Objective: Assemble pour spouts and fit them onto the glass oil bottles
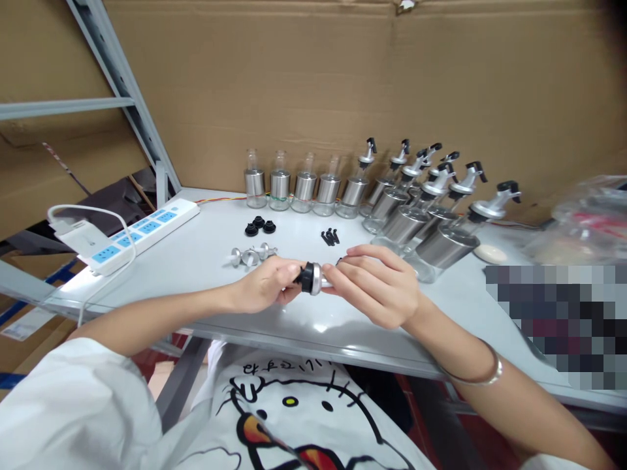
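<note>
Just above the white table (196, 254), my left hand (267, 284) and my right hand (375, 284) meet over a small pourer cap (311, 278), a silver collar with a black stopper. Fingertips of both hands pinch it, the left on the black end, the right on the silver end. Loose silver spouts (251, 254) lie just beyond my left hand. Three black stoppers (259, 226) and a few small black levers (330, 237) lie farther back.
Capless steel-sleeved glass bottles (291, 185) line the back along a cardboard wall; several bottles with pourer caps (431, 209) cluster at the right. A white power strip (140, 232) lies at the left. A clear plastic bag (582, 222) sits far right.
</note>
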`<control>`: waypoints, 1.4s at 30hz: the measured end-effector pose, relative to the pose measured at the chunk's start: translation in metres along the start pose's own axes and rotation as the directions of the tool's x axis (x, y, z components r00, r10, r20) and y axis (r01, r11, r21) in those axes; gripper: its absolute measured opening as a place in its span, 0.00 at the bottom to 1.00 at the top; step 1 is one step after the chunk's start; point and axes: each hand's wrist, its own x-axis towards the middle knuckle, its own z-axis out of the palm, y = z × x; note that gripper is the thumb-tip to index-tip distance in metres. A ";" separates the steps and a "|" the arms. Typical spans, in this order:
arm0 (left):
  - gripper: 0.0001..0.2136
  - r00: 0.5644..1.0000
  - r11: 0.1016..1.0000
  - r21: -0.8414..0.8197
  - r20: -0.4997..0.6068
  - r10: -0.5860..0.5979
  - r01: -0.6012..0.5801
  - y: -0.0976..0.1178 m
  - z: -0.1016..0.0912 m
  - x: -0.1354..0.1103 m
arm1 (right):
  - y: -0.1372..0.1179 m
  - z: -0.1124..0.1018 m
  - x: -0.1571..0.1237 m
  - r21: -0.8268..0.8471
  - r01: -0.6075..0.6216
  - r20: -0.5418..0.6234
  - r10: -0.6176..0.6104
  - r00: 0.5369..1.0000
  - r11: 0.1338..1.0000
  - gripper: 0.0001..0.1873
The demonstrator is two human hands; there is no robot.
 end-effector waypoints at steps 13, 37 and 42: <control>0.27 0.996 0.991 -0.113 0.049 -0.073 0.078 -0.012 -0.009 0.001 | 0.003 0.002 0.001 -0.026 0.021 -0.064 -0.023 0.998 0.999 0.02; 0.17 0.854 0.445 0.730 -0.465 -0.232 0.518 -0.088 -0.168 0.012 | -0.019 0.028 0.000 0.432 -0.743 0.749 0.256 0.611 0.511 0.08; 0.21 0.879 0.497 0.726 -0.424 -0.218 0.474 -0.089 -0.166 0.013 | -0.019 0.057 0.010 0.254 -0.797 0.785 0.365 0.501 0.548 0.10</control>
